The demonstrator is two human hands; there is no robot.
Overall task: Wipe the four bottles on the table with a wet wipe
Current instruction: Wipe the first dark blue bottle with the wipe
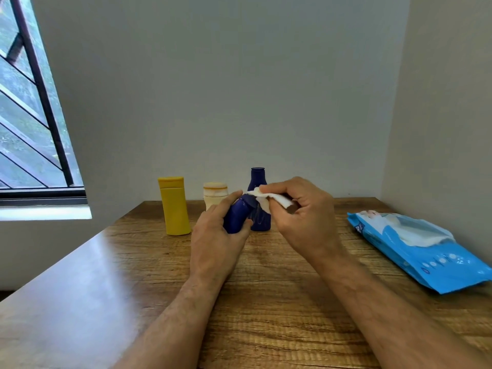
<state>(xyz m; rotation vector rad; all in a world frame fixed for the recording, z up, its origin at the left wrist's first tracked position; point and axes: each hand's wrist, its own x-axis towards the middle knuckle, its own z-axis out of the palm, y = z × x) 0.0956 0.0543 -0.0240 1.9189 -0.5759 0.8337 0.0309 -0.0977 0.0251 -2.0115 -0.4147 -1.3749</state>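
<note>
My left hand (pixel 217 241) grips a small dark blue bottle (pixel 237 215), tilted and lifted off the wooden table (pixel 266 302). My right hand (pixel 300 217) pinches a white wet wipe (pixel 269 199) against the top of that bottle. Behind them a taller dark blue bottle (pixel 257 179) stands upright, partly hidden by my hands. A yellow bottle (pixel 174 206) stands upright at the left. Between them a cream bottle (pixel 215 195) stands, its lower part hidden behind my left hand.
A blue pack of wet wipes (pixel 423 251) lies at the right of the table with a wipe poking out of its opening. Walls close the table at the back and right. A window (pixel 29 115) is at the left.
</note>
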